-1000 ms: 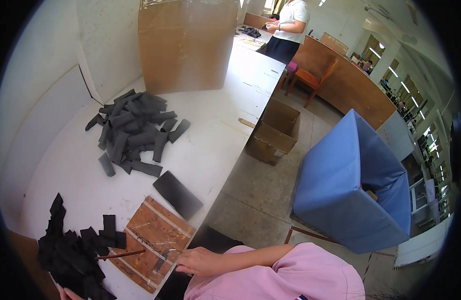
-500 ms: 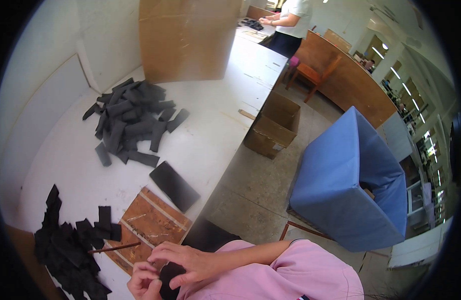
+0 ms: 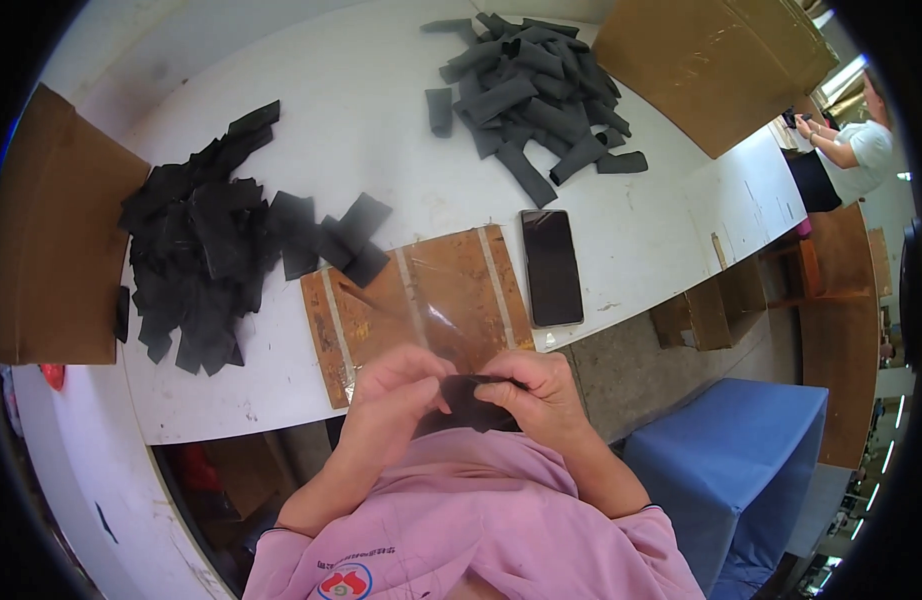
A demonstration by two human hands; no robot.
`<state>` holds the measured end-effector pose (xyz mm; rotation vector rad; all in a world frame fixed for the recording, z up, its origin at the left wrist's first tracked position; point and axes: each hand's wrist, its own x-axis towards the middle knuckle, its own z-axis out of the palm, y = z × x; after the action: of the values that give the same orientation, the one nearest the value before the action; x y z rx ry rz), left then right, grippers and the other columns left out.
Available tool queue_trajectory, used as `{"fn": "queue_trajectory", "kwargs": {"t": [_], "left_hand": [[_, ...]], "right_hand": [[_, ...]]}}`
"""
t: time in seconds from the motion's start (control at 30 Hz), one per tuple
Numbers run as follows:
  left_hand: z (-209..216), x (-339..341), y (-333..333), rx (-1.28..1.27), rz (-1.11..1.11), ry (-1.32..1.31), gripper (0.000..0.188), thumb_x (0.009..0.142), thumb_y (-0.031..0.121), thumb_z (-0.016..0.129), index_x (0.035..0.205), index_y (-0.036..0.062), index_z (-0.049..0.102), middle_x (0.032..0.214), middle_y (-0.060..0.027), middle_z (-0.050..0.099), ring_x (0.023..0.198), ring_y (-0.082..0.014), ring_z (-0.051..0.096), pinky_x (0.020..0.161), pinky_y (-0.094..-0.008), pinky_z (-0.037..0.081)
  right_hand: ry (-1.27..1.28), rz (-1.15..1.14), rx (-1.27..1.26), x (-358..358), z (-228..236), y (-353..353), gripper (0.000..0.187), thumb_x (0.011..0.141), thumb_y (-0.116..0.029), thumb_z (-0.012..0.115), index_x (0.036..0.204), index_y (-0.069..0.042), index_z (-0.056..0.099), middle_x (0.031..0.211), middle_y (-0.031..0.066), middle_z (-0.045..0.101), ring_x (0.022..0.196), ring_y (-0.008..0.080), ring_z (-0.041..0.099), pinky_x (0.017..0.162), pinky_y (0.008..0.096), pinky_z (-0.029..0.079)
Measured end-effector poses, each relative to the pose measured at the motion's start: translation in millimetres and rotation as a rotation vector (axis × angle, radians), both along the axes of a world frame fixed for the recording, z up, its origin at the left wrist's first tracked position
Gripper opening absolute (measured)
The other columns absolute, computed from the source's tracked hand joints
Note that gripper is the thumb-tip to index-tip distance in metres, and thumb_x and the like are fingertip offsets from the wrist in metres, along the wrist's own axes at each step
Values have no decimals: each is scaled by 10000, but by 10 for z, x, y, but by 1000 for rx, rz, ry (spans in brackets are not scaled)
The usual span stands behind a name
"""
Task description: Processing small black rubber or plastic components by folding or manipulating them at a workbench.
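Close to my body, a small black fabric piece (image 3: 469,402) is stretched between my two hands. My right hand (image 3: 541,398) pinches its upper right edge between thumb and fingers. At the left edge of the same piece, the fingertips of my left hand (image 3: 396,400) are closed on it. Just beyond lies a brown wooden board (image 3: 376,325) with pale strips across it. Flat black fabric pieces (image 3: 201,245) are heaped to the left, several of them reaching the board's corner. A pile of dark grey fabric tubes (image 3: 531,95) lies farther back.
A dark phone (image 3: 552,268) lies right of the board on the white table (image 3: 381,150). Cardboard boxes stand at the left (image 3: 61,240) and back right (image 3: 716,65). On the floor are an open carton (image 3: 716,308) and a blue fabric bin (image 3: 726,450). Another person (image 3: 851,150) stands far right.
The view has swung left and down, so the piles and board appear farther right. Both hands are now spread along the black piece, its upper edge showing between them.
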<state>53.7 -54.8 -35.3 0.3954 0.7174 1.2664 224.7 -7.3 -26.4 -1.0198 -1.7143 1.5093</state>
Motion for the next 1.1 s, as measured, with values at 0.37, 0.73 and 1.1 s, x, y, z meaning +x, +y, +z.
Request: {"fn": "queue_trajectory", "kwargs": {"t": [0.37,0.73,1.1], "left_hand": [[234,-281,117,97,-372,614,150,775,56,580,908,-14,574,807,-53,597,752,-109,562,666,-234,448],[35,-364,56,72,-494,664,69,739,-17,570,804,-25,592,733,-41,592,649,-76,540,598,-201,441],[28,-185,-184,-22,189,556,64,775,0,578,836,10,565,711,-8,575,616,-55,520,538,-181,415]], "right_hand": [[-147,343,12,-9,-39,139,162,711,-137,623,750,13,577,645,130,541,591,258,531,546,318,404],[-179,594,-43,-139,-37,188,113,724,-90,625,744,2,563,617,77,520,566,191,510,537,280,404],[44,-7,372,-423,-22,-111,297,638,-122,713,867,-9,561,812,105,520,629,210,540,533,301,440]]}}
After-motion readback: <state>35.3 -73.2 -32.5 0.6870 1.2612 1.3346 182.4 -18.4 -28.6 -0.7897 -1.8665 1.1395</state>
